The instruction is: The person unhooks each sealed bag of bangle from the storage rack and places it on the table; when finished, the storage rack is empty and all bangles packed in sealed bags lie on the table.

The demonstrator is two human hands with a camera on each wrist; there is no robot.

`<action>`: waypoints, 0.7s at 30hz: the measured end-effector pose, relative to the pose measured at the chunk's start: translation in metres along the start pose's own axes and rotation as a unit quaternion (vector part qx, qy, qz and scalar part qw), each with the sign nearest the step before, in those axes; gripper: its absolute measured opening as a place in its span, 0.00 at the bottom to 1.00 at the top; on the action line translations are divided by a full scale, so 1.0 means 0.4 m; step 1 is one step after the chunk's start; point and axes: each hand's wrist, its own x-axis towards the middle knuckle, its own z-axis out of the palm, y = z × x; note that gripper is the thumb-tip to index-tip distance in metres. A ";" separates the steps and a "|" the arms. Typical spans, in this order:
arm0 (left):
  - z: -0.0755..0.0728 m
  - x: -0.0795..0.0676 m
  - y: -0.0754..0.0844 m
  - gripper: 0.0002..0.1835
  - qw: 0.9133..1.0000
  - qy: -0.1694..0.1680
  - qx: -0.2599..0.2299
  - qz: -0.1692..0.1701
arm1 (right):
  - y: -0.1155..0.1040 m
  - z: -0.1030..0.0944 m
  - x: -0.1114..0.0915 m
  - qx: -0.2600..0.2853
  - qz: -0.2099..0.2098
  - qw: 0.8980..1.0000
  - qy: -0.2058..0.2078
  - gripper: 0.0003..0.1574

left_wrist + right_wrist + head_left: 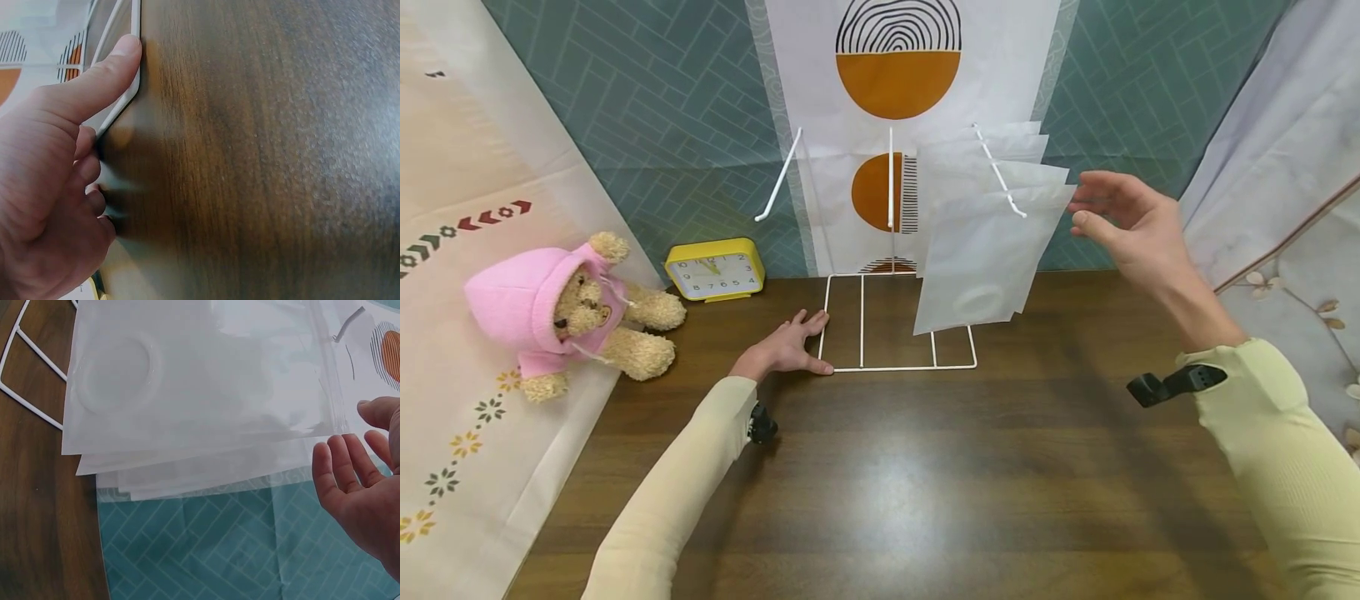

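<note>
A white wire display rack stands on the table with three hooks sticking out at its top. Several translucent white zip bags hang from its right hook, one behind another. My left hand rests at the left end of the rack's base, fingers spread. In the left wrist view, the thumb of that hand lies against the base wire and its other fingertips are down by the tabletop. Beside the upper right edge of the front bag is my right hand, fingers slightly bent, with nothing in its grasp.
A yellow clock stands left of the rack. Further left sits a teddy bear in a pink hoodie. Behind the rack hangs a patterned cloth, and a pale curtain is on the right. The wooden table stretches toward me.
</note>
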 end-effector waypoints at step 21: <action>-0.002 -0.008 0.004 0.59 1.000 -0.001 -0.004 -0.005 | 0.000 0.001 -0.001 -0.145 0.047 0.988 0.022 0.18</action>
